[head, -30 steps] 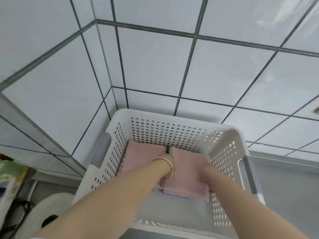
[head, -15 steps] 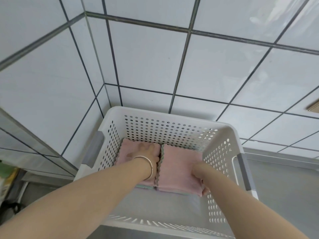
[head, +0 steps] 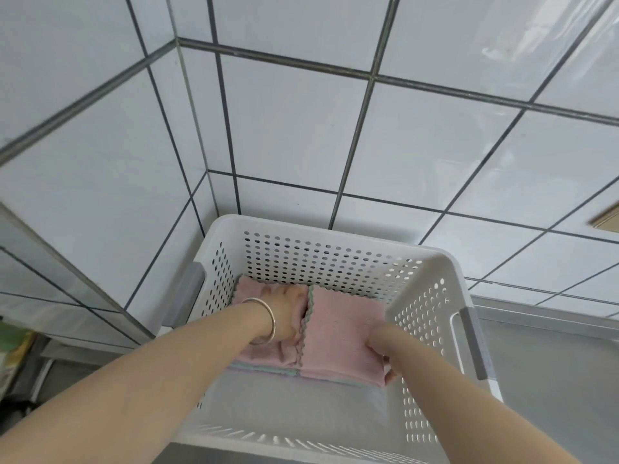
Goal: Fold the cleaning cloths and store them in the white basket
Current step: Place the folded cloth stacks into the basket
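Observation:
The white basket (head: 301, 227) with perforated walls stands in a tiled corner. At its far end two folded pink cloths lie side by side on teal-edged cloths (head: 268, 369). My left hand (head: 284, 308), with a bracelet on the wrist, lies flat on the left pink cloth (head: 268, 354). My right hand (head: 376, 341) is at the right edge of the right pink cloth (head: 341, 329), next to the basket's right wall. Its fingers are tucked under that edge and hidden.
Grey handles (head: 475, 343) sit on both short sides of the basket. White tiled walls (head: 301, 128) close in behind and to the left. A steel counter (head: 552, 380) extends to the right. The near half of the basket floor (head: 284, 406) is bare.
Both hands lowered the right pink cloth and pushed it towards the far wall beside the left one. My left hand shifted from the seam onto the left cloth.

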A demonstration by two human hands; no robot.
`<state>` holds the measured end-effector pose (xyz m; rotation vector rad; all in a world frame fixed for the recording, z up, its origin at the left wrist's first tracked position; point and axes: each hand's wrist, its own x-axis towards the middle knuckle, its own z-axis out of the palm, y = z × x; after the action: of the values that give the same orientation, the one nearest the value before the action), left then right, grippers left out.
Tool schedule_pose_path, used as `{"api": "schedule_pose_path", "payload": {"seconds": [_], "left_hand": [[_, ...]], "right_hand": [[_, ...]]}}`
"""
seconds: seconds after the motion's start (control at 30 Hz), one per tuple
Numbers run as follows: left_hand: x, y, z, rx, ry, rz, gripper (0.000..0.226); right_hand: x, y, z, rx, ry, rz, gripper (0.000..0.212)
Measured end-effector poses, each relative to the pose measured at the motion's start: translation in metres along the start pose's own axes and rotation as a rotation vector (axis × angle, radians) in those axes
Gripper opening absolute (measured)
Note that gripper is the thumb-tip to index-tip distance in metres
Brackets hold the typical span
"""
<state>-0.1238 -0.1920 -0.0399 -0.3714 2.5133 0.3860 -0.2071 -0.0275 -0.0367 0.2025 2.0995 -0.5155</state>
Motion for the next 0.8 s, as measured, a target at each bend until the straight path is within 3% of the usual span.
{"api": "schedule_pose_path", "payload": {"seconds": [0.1,0.17,0.2,0.3,0.43,0.67,0.73,0.8], "left_hand": [[0.001,-0.004,0.001,0.099,-0.007,0.015,0.083],[0.001,-0.003,0.004,0.198,-0.046,0.023,0.093],[0.002,-0.002,0.008,0.219,-0.065,0.009,0.098],[0.003,0.002,0.017,0.184,-0.117,-0.064,0.109],[0.012,0.000,0.030,0.190,-0.181,-0.108,0.124],[0.018,0.002,0.030,0.260,-0.207,-0.122,0.123],[0.009,0.011,0.017,0.353,-0.222,-0.062,0.111],[-0.006,0.025,-0.004,0.372,-0.185,-0.056,0.088]], "right_hand": [[0.005,-0.002,0.000,-0.407,0.265,-0.162,0.043],[0.000,-0.007,0.005,-0.671,0.480,-0.369,0.041],[-0.003,-0.010,0.010,-0.767,0.504,-0.494,0.045],[-0.003,-0.011,0.031,-0.911,0.317,-0.725,0.071],[0.009,-0.007,0.044,-0.958,0.156,-0.649,0.096],[0.013,-0.016,0.055,-1.078,0.145,-0.546,0.094],[0.002,-0.023,0.047,-1.098,0.175,-0.568,0.085],[-0.023,-0.034,0.032,-1.163,0.246,-0.620,0.063]]}}
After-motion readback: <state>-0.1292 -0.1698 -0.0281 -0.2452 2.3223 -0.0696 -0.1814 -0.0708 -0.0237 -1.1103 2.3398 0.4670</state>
